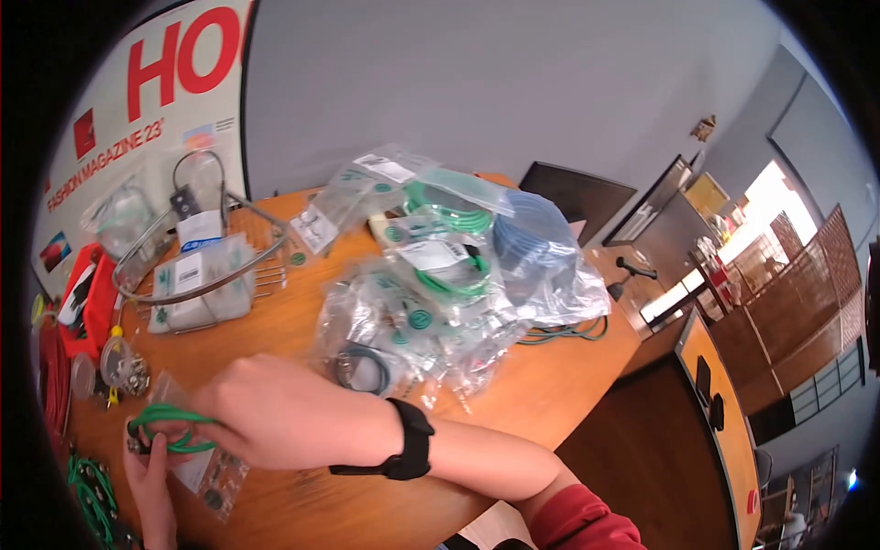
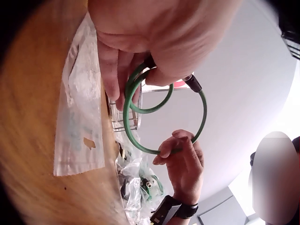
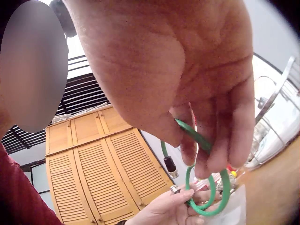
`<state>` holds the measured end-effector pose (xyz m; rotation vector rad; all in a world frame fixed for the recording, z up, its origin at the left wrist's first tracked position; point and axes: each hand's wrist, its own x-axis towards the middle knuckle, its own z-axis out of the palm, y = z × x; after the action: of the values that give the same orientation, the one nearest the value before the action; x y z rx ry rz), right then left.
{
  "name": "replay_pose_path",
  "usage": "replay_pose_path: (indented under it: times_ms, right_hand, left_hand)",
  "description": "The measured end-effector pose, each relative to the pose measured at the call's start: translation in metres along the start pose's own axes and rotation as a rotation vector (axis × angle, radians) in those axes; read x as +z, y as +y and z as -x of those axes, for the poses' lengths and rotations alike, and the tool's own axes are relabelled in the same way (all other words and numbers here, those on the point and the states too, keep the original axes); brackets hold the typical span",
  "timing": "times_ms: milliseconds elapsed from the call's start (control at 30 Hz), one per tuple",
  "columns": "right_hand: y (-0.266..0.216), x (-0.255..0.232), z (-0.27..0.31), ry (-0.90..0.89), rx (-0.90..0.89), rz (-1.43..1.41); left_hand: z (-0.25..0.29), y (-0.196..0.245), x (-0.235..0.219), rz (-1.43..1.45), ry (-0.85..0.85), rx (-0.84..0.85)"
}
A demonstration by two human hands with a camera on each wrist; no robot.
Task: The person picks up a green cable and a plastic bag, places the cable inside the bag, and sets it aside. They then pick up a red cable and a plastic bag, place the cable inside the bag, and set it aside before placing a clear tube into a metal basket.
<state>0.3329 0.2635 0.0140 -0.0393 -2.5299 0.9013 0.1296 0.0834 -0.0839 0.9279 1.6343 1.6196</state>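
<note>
A coiled green cable (image 1: 179,414) is held between both hands above the wooden table. My left hand (image 1: 151,477) pinches the coil near one black-sleeved end, thumb over it. In the left wrist view, a black connector (image 2: 192,83) with a metal tip stands beside that thumb. My right hand (image 1: 275,412), wearing a black wrist strap, pinches the cable's loop between thumb and fingers, as the right wrist view shows with the green cable (image 3: 199,138). Beneath the hands, a clear plastic bag (image 1: 222,481) lies flat on the table.
Bagged green cables (image 1: 449,284) and a bagged blue coil (image 1: 532,229) are heaped mid-table. A wire basket (image 1: 261,225) with packets stands at the back left, beside a red bin (image 1: 96,302). More green cables (image 1: 92,495) lie at the lower left.
</note>
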Motion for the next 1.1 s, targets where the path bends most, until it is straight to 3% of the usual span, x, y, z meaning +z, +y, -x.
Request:
replay_pose_path:
  times_ms: [67,133,200,233,333,400,467,500,533,600,633,667,700,733,767,800,933,1000,1100]
  right_hand:
    - [-0.001,0.004,0.001,-0.042,0.0,0.006]
    - [-0.002,0.006,0.004,-0.088,0.006,0.011]
    - [-0.003,0.01,0.006,-0.016,-0.114,-0.035]
    - [-0.003,0.013,0.005,-0.012,-0.109,-0.03]
    - [-0.002,0.017,0.006,0.028,-0.125,0.004]
    - [-0.002,0.017,0.008,0.038,-0.126,0.048]
    - [-0.002,0.02,0.009,0.072,-0.117,0.096]
    - [-0.001,0.022,0.01,0.102,-0.132,0.116]
    - [-0.001,0.023,0.01,0.105,-0.123,0.132]
    - [-0.001,0.024,0.01,0.115,-0.087,0.164]
    - [0.001,0.025,0.01,0.119,-0.083,0.172]
    - [0.003,0.026,0.01,0.134,-0.097,0.188]
    - [0.005,0.027,0.01,0.149,-0.111,0.202]
    - [0.007,0.025,0.01,0.155,-0.108,0.209]
    - [0.009,0.025,0.009,0.131,-0.114,0.229]
    - [0.009,0.025,0.009,0.107,-0.12,0.247]
    - [0.007,0.023,0.009,0.157,-0.124,0.195]
    - [0.005,0.023,0.008,0.148,-0.118,0.16]
    - [0.005,0.024,0.009,0.143,-0.123,0.152]
  left_hand:
    - [0.0,-0.022,-0.017,-0.021,0.17,0.057]
    - [-0.006,-0.031,-0.031,-0.021,0.155,0.05]
    - [-0.006,-0.019,-0.03,-0.058,0.008,0.085]
    - [-0.003,-0.017,-0.017,-0.008,0.159,0.058]
    - [-0.029,-0.091,-0.082,0.015,0.073,0.132]
    - [-0.025,-0.078,-0.073,0.073,0.057,0.127]
    - [-0.028,-0.084,-0.088,0.09,0.061,-0.025]
    - [-0.006,-0.023,-0.031,-0.065,0.075,0.061]
    - [0.003,0.025,-0.002,-0.003,-0.056,0.009]
    - [0.003,0.022,-0.009,-0.042,-0.06,-0.029]
    - [-0.009,0.0,-0.029,-0.04,-0.068,-0.025]
    - [-0.028,-0.023,-0.055,-0.07,-0.185,-0.087]
    - [-0.061,-0.102,-0.145,-0.102,-0.302,-0.149]
    - [-0.031,-0.031,-0.066,-0.103,-0.31,-0.143]
    - [-0.006,0.02,-0.013,-0.194,-0.143,-0.064]
    - [0.008,0.047,0.01,-0.285,0.025,0.016]
    - [0.004,0.04,-0.011,-0.312,0.068,0.182]
    - [0.004,0.039,-0.021,-0.477,0.095,0.267]
    - [0.004,0.042,-0.016,-0.52,0.038,0.248]
